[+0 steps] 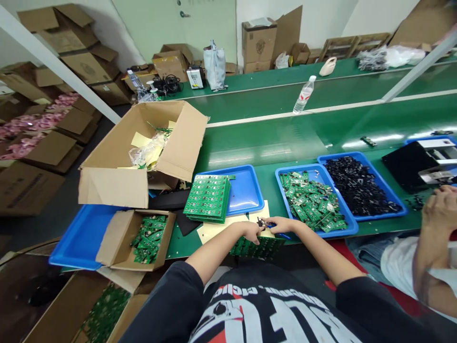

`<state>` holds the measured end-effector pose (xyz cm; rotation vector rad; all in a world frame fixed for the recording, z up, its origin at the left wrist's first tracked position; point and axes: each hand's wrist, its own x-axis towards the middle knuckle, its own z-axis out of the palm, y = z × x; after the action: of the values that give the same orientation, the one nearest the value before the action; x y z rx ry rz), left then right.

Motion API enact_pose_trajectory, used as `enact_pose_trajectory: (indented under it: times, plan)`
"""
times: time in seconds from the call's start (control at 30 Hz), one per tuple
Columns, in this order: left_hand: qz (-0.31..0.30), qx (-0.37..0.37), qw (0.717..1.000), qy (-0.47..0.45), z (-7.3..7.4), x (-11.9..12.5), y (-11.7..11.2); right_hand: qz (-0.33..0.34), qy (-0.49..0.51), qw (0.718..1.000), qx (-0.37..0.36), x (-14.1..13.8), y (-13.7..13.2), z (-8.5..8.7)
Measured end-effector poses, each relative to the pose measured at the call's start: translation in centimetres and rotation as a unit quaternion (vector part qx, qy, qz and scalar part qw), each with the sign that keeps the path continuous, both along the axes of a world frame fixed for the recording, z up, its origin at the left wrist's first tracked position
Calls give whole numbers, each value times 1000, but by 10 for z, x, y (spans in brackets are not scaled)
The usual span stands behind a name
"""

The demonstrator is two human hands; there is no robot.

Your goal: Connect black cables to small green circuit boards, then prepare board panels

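Apparently working the tool [284, 235] at the upper edge of the panel [267, 248] by the near side of the table [269, 188], pinching the panel with the left hand [252, 231] and gripping the tool with the right hand [283, 224], next needing to steady the panel before shifting the tool.

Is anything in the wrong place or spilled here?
Maybe one thing: a small loose piece lies on the green surface, beyond the blue tray of black parts. It looks stray because many other small parts are heaped in trays.
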<state>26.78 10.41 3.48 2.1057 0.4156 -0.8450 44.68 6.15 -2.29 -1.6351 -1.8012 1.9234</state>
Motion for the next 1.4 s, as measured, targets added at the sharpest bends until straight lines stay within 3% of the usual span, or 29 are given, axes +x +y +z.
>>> enact_pose_trajectory:
  times: [0.23, 0.5, 0.83, 1.17, 1.4]
  plan:
    - [41, 55, 998, -11, 16, -26, -20, -3, -58, 995, 77, 0, -18, -13]
    - [74, 77, 994, -18, 3, -31, -33, -93, -7, 987, 128, 0, -17, -25]
    - [59, 76, 995, -7, -20, -26, -34, -68, 117, 989, 57, -17, -10, -10]
    - [55, 122, 991, -13, -4, -45, -46, -133, 117, 984, 24, -20, 0, -6]
    - [63, 129, 990, 0, -12, -30, -41, -201, 156, 966, -35, -24, 1, 1]
